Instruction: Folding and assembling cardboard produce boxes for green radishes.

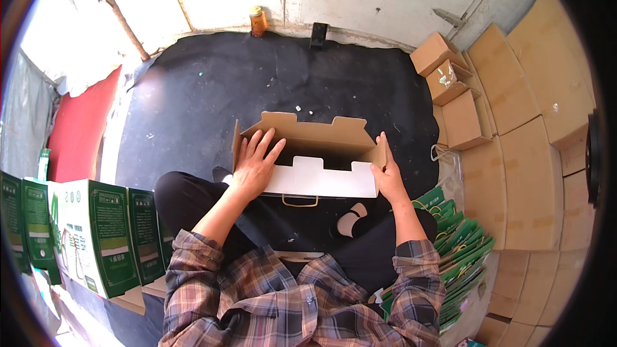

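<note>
In front of my crossed legs stands a cardboard box with its top unclosed. It is brown inside, with a white front panel and tabbed flaps standing up at the back. A thin handle loop hangs at its near side. My left hand lies over the box's left end, fingers spread against the brown inner face. At the right end my right hand grips the side wall, fingers along the outside and thumb near the front corner. Shadow hides the bottom of the box.
Folded green cartons with handles lie in a pile at my right. Green-and-white boxes stand at my left. Brown cartons are stacked along the right side. A jar and a black object sit at the dark sheet's far edge.
</note>
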### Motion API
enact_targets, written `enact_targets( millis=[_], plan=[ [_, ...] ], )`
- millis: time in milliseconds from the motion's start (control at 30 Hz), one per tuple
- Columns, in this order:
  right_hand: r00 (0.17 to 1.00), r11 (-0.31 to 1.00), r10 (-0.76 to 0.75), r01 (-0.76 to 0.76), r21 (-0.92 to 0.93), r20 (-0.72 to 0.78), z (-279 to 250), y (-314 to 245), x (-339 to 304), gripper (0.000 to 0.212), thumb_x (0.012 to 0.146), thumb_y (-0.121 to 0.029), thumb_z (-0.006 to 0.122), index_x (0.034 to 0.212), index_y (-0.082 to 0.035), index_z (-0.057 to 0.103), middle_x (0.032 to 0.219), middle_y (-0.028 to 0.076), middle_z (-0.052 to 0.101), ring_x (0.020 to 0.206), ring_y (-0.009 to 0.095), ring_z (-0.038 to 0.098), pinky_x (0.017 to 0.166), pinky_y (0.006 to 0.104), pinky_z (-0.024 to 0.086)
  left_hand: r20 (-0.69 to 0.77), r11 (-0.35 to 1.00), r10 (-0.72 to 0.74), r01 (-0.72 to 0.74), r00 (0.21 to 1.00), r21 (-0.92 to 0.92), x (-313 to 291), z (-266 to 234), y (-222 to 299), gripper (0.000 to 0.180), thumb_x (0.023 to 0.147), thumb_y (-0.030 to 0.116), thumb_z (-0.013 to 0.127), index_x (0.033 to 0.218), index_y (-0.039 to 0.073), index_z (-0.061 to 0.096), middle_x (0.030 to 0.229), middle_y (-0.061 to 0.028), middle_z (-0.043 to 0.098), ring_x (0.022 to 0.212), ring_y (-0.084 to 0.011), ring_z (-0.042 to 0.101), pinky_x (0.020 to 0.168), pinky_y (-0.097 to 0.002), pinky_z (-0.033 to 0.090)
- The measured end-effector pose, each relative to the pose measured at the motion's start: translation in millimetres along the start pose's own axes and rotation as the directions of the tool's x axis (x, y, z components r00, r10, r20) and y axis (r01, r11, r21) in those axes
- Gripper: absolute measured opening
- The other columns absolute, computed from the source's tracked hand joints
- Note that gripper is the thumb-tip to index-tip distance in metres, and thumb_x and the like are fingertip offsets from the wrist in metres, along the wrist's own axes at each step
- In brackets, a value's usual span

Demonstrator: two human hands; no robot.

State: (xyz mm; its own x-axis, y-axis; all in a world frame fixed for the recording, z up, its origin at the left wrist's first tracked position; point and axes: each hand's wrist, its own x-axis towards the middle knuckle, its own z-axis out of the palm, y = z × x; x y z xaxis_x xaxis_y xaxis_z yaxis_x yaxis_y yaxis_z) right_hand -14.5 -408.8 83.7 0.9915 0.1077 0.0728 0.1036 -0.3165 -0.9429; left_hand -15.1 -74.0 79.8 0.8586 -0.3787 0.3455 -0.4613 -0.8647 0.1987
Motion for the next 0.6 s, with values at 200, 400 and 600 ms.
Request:
enact_targets(
  millis=[200, 400, 600],
  plan=[
    [0.986, 0.844, -0.124, 0.166, -0.510, 0.115, 6.7, -3.8, 0.5, 0.053, 0.081, -0.009, 0.061, 0.133, -0.018, 0.050, 0.149, 0.014, 0.027, 0.127, 0.032, 0.036, 0.105, 0.0366, 0.031, 0.034, 0.999, -0.045, 0.046, 0.998, -0.020, -1.3, 3.0, -1.4, 0.060, 0.078, 0.009, 0.059, 0.135, 0.016, 0.042, 0.143, -0.0101, 0.033, 0.132, -0.0340, 0.028, 0.108, -0.0541, 0.023],
    [0.992, 0.717, -0.097, 0.122, -0.686, 0.075, 18.2, -9.7, 14.3, 0.052, 0.072, -0.001, 0.068, 0.120, -0.019, 0.059, 0.136, 0.009, 0.040, 0.119, 0.033, 0.041, 0.098, 0.0390, 0.041, 0.027, 0.930, 0.368, -0.367, 0.929, -0.025, -13.1, -11.5, 1.8, 0.039, 0.076, 0.010, 0.052, 0.114, 0.004, 0.057, 0.123, -0.0093, 0.053, 0.123, -0.0280, 0.044, 0.109, -0.0472, 0.027],
    [0.995, 0.719, -0.071, 0.099, -0.688, 0.069, 17.4, -17.0, 16.8, 0.068, 0.069, 0.001, 0.070, 0.129, -0.021, 0.047, 0.136, 0.008, 0.038, 0.119, 0.033, 0.040, 0.099, 0.0403, 0.040, -0.585, 0.994, 0.055, -0.098, 0.809, -0.043, -20.0, -36.0, 4.5, 0.043, 0.072, 0.009, 0.069, 0.113, 0.010, 0.059, 0.111, -0.0073, 0.055, 0.108, -0.0285, 0.049, 0.094, -0.0434, 0.038]
  ],
)
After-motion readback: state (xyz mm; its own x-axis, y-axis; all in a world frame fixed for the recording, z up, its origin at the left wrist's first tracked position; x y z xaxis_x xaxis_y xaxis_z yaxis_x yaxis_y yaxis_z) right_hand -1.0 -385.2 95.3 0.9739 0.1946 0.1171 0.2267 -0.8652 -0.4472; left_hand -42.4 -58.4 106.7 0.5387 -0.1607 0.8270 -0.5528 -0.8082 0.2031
